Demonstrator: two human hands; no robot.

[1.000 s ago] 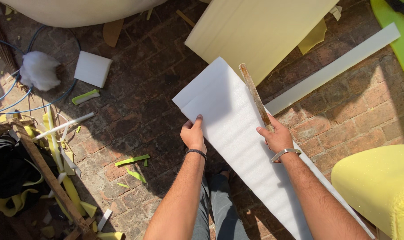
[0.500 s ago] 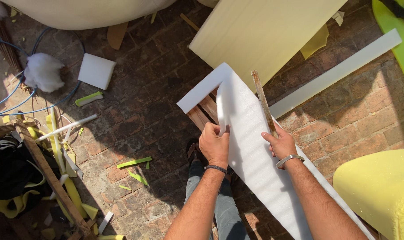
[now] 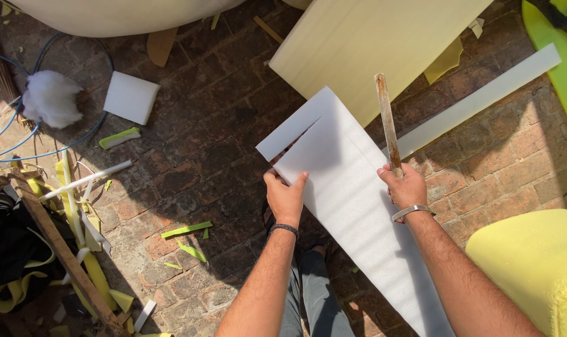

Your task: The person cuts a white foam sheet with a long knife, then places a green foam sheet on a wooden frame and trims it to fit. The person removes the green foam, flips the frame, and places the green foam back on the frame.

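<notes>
A long white foam sheet point(image 3: 352, 200) lies slanted over the brick floor, from the middle of the view down to the lower right. A narrow strip point(image 3: 289, 132) is split off along its far left edge but still joined at the far corner. My left hand point(image 3: 285, 196) grips the sheet's left edge just below the split. My right hand point(image 3: 407, 187) holds a long, rusty flat blade point(image 3: 386, 122) that points away from me, above the sheet's right edge.
A large cream foam panel point(image 3: 371, 43) lies beyond the sheet, with a long white strip point(image 3: 483, 97) to the right. Yellow foam cushion point(image 3: 533, 268) at lower right. A white foam block point(image 3: 131, 97), stuffing, blue cable and yellow offcuts lie on the left.
The blade has swung up off the sheet and now points away from me. My left hand has shifted down the left edge, and the cut strip lies flatter against the sheet.
</notes>
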